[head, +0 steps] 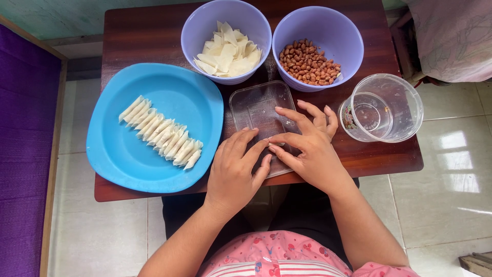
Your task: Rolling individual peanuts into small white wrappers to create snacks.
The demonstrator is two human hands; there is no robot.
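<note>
Desk (138, 31): small, dark reddish-brown wood, glossy top, rounded corners, set square to the view. Surface shows faint reflections of daylight.

Floor (451, 174): large pale glazed tiles with thin grout lines. Bright patches of light reflect off the tiles to the right of the desk. Tiles to the left lie in softer, even light.

Wall (56, 15): a strip at top left, painted pale green, worn and mottled, with a light skirting band below it.

Left edge: purple fabric (23, 154) held in a wooden frame (54, 169), running down the picture.

Top right corner: pale printed cloth (453, 38) draped over a piece of furniture, kind not discernible.
</note>
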